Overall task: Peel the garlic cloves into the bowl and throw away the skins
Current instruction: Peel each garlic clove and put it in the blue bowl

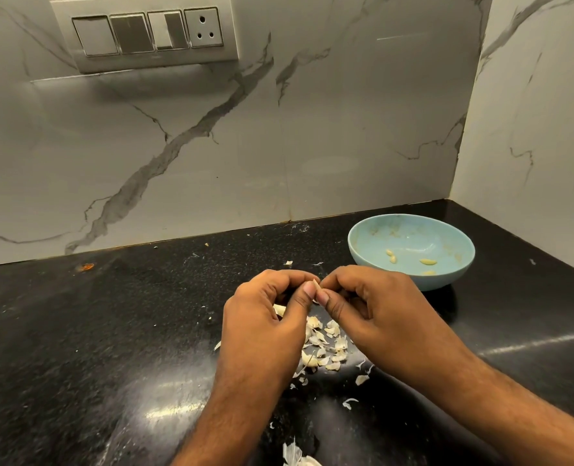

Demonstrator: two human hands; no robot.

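In front of me runs a black speckled countertop [94, 331], glossy enough to catch streaks of light, with a small orange-brown spot [86, 266] near its back edge on my left. Behind it rises a white marble backsplash [211, 146] crossed by grey veins, meeting a side wall [531, 112] of the same marble in the corner on my right. High on the backsplash sits a switch panel [146, 31] with three rocker switches and a three-pin socket [204, 27] at its right end.

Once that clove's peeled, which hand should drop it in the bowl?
Right, probably. The right hand is nearer the blue bowl, which sits just beyond it to the right. The left hand would have to cross over. Both pinch the clove now.
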